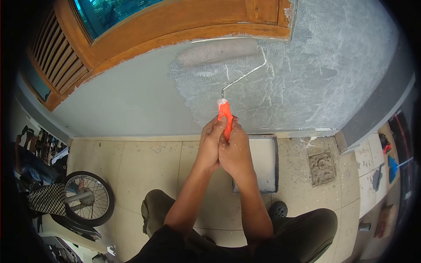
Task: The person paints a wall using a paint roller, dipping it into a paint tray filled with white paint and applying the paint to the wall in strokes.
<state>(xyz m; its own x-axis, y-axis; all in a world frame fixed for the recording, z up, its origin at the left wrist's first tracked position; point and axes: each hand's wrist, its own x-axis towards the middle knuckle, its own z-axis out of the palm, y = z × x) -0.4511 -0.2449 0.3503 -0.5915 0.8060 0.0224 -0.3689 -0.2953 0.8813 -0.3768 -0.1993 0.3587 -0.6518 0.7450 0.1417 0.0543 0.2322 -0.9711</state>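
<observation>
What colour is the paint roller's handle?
The handle is bright orange-red, with pale paint at its top end, as the head view shows.

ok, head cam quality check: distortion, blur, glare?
Head view: strong fisheye, black corners, wooden window frame bowed; head view: paint roller, left hand and right hand fairly sharp, no obvious motion blur; head view: lighting looks mostly soft; wall pale and blotchy at upper right, can't tell glare from wet paint.
</observation>
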